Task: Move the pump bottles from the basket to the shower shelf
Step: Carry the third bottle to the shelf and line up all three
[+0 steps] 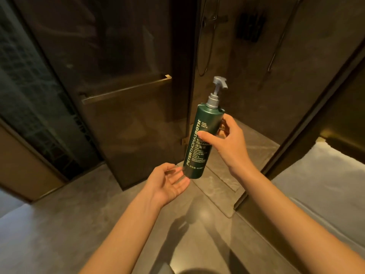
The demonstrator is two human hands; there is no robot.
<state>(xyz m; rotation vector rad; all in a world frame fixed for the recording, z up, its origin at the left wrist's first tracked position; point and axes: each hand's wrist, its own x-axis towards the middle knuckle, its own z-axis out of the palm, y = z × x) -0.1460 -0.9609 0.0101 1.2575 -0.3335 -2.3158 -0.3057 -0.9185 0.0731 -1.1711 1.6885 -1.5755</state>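
The right hand clasps the green pump bottle upright at mid-body for carrying toward the shower, while the open, empty left hand cups beneath its base as a safeguard.

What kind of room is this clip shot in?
Most likely a hotel-style bathroom: a glass shower door with a bar handle, a shower hose inside, and a green pump bottle of body cleanser.
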